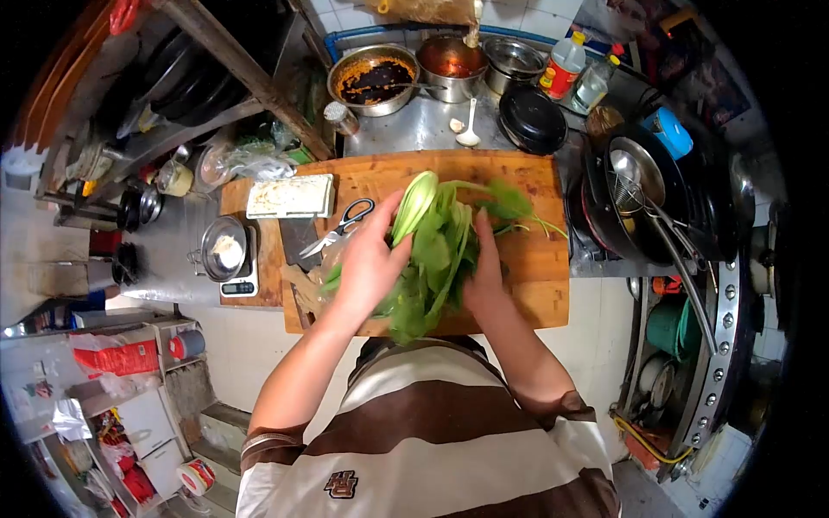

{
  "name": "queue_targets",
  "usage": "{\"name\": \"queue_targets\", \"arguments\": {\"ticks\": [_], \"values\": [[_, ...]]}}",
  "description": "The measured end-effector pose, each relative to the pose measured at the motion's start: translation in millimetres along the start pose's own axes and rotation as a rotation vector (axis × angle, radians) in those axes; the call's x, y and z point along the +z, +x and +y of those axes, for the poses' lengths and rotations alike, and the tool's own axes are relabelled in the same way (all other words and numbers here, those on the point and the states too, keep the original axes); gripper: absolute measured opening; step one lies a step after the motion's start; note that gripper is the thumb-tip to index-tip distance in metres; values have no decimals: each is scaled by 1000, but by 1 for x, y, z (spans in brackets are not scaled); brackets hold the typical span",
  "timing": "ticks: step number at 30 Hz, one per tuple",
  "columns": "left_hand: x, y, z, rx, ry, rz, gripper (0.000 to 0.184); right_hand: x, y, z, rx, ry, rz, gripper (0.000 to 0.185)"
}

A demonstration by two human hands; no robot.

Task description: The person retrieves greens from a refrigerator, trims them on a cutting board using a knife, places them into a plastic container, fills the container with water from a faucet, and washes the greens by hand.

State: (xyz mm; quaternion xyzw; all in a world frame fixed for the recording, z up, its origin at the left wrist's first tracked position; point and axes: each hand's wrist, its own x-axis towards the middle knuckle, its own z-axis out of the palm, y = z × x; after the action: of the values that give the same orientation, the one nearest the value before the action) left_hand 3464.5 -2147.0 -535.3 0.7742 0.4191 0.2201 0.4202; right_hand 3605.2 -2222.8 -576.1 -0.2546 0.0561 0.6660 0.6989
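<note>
Between my hands, above the wooden cutting board (540, 293), is a bunch of leafy greens (432, 246) with a pale bok choy-like stalk end at its top. My left hand (373, 263) grips the bunch from the left, thumb across the stalks. On the other side, my right hand (486, 272) is closed against the leaves, its fingertips partly hidden. Thin-stemmed herbs (514, 205) stick out to the right, slightly blurred. Scissors (341, 226) with black handles lie left of my left hand, near a cleaver blade (299, 240). A clear plastic bag shows beneath the greens.
A white tray (289, 197) rests at the board's back left, and a bowl (226, 246) on a kitchen scale (239, 287) farther left. Behind are sauce pots (373, 105), a white ladle (469, 129) and bottles (591, 86). A wok (596, 229) with strainers stands right.
</note>
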Motion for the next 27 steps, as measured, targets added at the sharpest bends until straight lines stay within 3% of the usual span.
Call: {"name": "queue_targets", "arguments": {"ticks": [2,6,10,14,15,19,22,23,27], "values": [[6,-4,1,200,282,63,59,-25,11,4,55,4,-26,47],[7,-16,21,321,182,-67,57,-40,15,7,-75,-207,19,49],[1,-16,0,7,-219,-244,53,-44,6,-1,50,-67,29,52],[9,-21,-6,-105,-184,-168,47,-91,25,5,154,-3,-104,55],[8,-22,-12,-252,-179,-263,46,-86,27,5,149,-50,-116,57],[9,-30,-18,-90,-10,-319,53,-68,13,-1,21,-240,-164,62],[4,-30,-8,-190,78,-172,50,-71,11,-4,-3,-270,-182,62],[5,-28,-20,-50,65,-107,44,-72,12,-6,9,-311,-220,62],[0,-11,-35,-358,-812,-230,38,-68,15,-9,22,-514,-361,63]]}}
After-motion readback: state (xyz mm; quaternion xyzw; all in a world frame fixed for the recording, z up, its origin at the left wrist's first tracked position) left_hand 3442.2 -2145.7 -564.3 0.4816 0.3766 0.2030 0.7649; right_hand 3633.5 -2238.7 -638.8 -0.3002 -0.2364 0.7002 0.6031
